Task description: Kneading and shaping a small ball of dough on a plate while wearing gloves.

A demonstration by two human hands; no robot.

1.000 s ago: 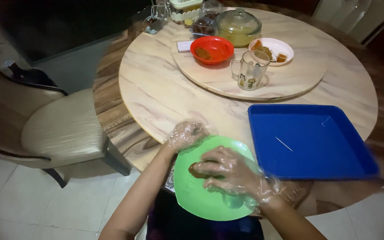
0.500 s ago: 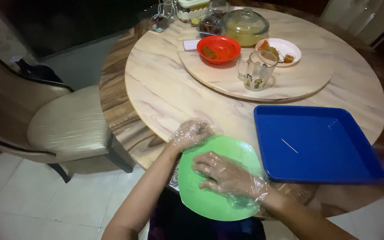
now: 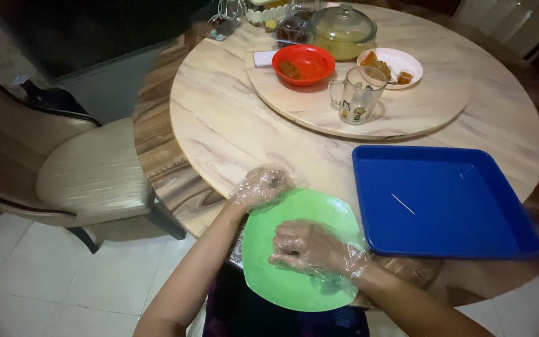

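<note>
I see my right hand, in a clear plastic glove, resting palm down on the green plate with its fingers curled together; whether anything lies under them I cannot tell. The plate hangs over the near edge of the round table. My left hand, also gloved, is loosely closed at the plate's far left rim, touching it. Just beside the plate, toward the right edge, lies a blue tray with a thin sliver in it. Farther off, a turntable carries a glass mug, a red bowl, a white plate and a lidded glass pot. A padded chair stands off the left edge.
</note>
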